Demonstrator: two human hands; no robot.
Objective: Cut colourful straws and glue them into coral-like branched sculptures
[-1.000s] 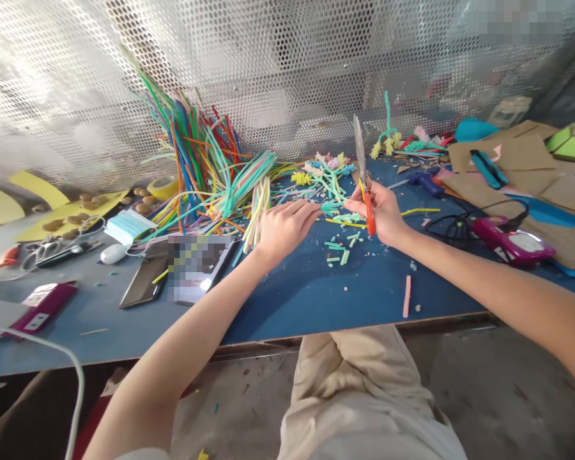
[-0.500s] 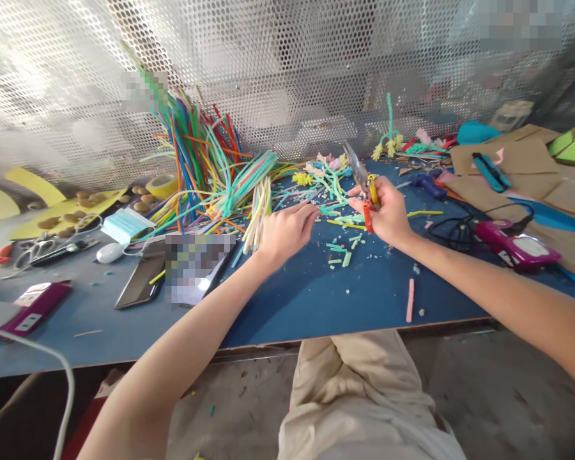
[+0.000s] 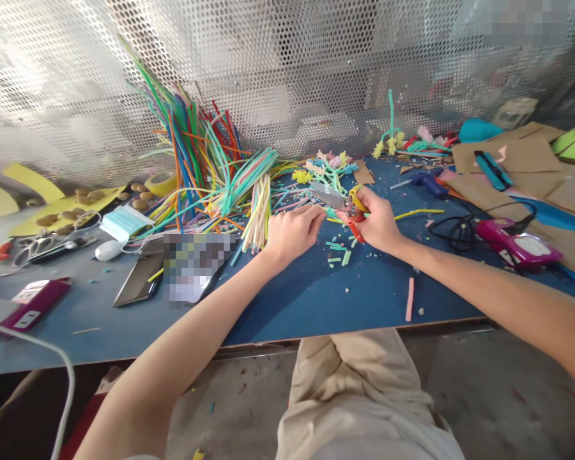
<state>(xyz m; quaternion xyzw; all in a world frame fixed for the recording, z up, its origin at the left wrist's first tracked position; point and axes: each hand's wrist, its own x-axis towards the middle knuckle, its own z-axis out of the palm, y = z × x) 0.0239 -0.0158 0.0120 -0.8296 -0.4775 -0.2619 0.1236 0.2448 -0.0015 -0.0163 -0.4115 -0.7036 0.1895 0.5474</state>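
Note:
My right hand (image 3: 381, 220) grips a pair of scissors (image 3: 333, 195) with yellow and red handles, the metal blades pointing left over my other hand's fingertips. My left hand (image 3: 294, 235) is closed in a pinch close by; what it holds is hidden behind the fingers. Green fuzzy pieces lie around the fingertips. Beyond the hands sits a branching bunch of green pipe cleaners (image 3: 334, 176) with pink, yellow and blue tips. Short cut green pieces (image 3: 345, 257) lie on the blue table (image 3: 306, 300) in front. A yellow pipe cleaner (image 3: 419, 212) runs out right of my right hand.
A large heap of coloured pipe cleaners (image 3: 186, 160) leans on the perforated metal screen (image 3: 292, 76). On the left are a phone (image 3: 138, 281), a face mask (image 3: 126, 222) and a tape roll (image 3: 161, 184). At right lie a purple glue gun (image 3: 429, 183), a pink corded device (image 3: 515, 243) and cardboard (image 3: 531, 156).
The scissors have swung down and left, from pointing up to lying across toward my left hand. My right hand has shifted slightly left; the left hand moved slightly right. Brown cardboard now shows behind.

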